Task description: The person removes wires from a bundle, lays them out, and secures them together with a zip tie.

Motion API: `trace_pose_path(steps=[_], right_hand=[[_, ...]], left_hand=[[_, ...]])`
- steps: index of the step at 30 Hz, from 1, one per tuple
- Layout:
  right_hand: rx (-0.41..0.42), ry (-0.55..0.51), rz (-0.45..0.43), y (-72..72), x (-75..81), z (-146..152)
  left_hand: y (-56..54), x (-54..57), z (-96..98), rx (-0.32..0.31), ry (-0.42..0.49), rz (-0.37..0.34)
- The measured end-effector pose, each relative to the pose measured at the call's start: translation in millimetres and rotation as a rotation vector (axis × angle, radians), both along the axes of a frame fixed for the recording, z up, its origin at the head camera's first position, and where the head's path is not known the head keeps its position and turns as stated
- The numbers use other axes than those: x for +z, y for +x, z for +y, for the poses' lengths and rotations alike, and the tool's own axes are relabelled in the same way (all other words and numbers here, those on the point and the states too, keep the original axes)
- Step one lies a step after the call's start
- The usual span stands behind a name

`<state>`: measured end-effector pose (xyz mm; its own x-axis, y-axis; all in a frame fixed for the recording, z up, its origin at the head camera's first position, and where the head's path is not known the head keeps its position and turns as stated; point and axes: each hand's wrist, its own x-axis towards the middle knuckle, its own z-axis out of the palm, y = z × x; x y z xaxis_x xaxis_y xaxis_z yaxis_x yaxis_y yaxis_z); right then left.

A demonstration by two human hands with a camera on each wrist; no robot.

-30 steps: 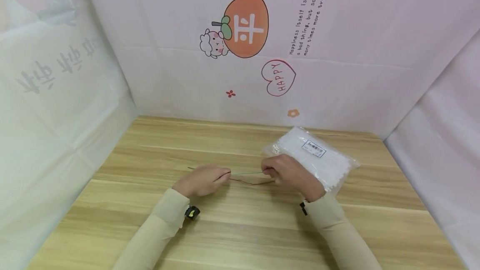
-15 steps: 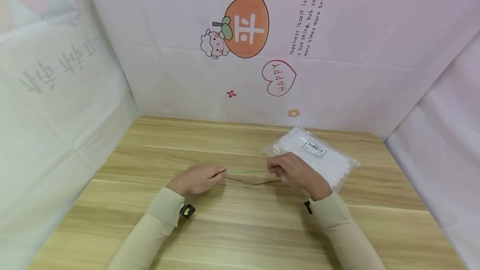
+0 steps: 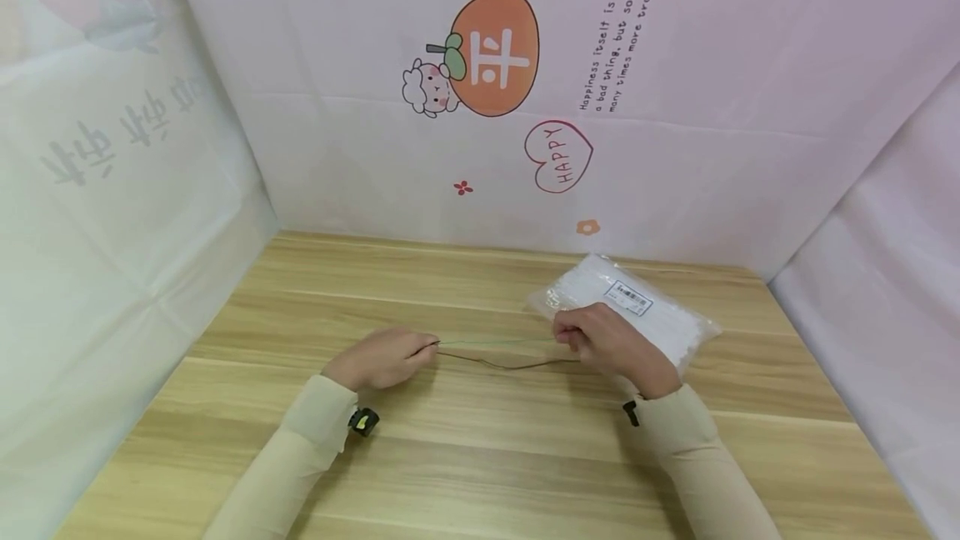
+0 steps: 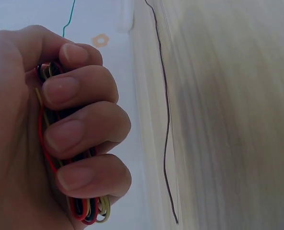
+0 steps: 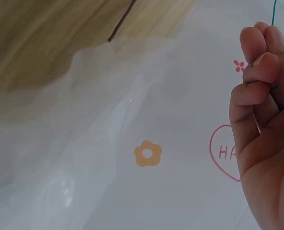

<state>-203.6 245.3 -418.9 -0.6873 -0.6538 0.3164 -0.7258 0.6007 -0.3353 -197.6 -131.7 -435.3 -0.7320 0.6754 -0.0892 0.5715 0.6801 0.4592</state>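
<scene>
My left hand grips a folded bundle of thin wires, red, black and yellowish, in its curled fingers. From the thumb end of that hand a thin green wire runs to the right, nearly straight. My right hand pinches the green wire between thumb and fingertips, in front of the plastic bag. A dark brown wire sags in a loose curve just nearer to me; in the left wrist view its end hangs free. Most of the bundle is hidden by the left fingers.
A clear plastic bag of white strips, with a barcode label, lies at the back right of the wooden table, partly behind my right hand. Printed cloth walls stand at the back and both sides.
My hands have drawn apart, the left hand to the left and the right hand to the right. The visible stretch of green wire between them has grown longer.
</scene>
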Motion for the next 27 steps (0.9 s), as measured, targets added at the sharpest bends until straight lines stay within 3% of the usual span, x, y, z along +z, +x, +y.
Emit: trace_pose_path(steps=[15, 27], right_hand=[[-0.009, -0.006, -0.014, -4.4, -5.4, 15], [0.047, -0.035, 0.068, -5.5, -7.6, 22]], left_hand=[[1.3, -2.1, -20.1, 0.063, -0.047, 0.009], [-2.3, -6.3, -30.4, 0.069, -0.061, -0.001]])
